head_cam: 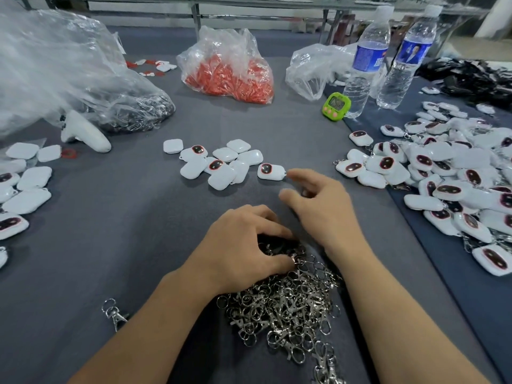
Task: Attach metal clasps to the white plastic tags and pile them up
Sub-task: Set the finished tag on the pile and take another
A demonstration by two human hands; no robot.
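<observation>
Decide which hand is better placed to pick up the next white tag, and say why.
Right. The right hand is open and reaches almost to the nearest tag; the left hand is curled into the clasps.

Grey cloth (pixel 124 245) over the worktop, filling most of the frame from lower left to centre, faintly creased. At the right, a darker blue cloth (pixel 479 306) meeting the grey along a diagonal seam from right of centre down to the lower right corner. Beyond the far edge, along the top of the frame, a second table (pixel 249 1) with a pale edge, grey metal legs (pixel 196 18) and a thin crossbar (pixel 249 16) between them. In the upper right, pale floor (pixel 468 48), blurred. Even, cool light throughout; shadows faint and soft-edged. Something bright white in the upper right corner, too blurred to tell
</observation>
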